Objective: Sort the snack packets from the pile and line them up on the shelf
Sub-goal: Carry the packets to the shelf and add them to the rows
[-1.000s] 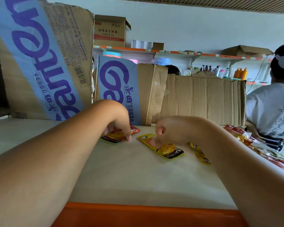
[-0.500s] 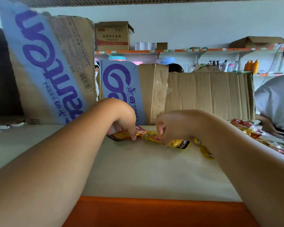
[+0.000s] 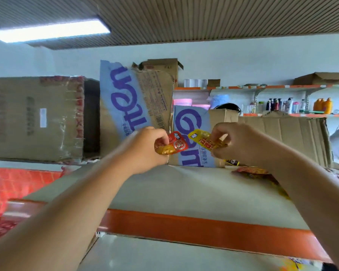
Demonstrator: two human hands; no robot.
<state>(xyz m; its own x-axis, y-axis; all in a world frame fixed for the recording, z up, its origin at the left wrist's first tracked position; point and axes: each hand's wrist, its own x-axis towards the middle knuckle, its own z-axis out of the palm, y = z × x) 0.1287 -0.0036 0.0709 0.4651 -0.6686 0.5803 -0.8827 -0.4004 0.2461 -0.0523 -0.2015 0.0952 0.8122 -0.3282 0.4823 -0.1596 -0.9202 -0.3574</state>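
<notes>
A slatted ceiling [image 3: 204,20] carries one bright light panel [image 3: 47,31] over a pale wall [image 3: 243,55]. Far wall shelves [image 3: 282,87] — orange-edged — hold bottles [image 3: 282,105]. A taped cardboard box [image 3: 33,118] stands left; below it, perhaps red patterned flooring [image 3: 18,184].

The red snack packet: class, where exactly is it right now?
In the head view, the red snack packet is centre frame, pinched in the left hand above the shelf, left of the yellow packet held by the right hand.
</notes>
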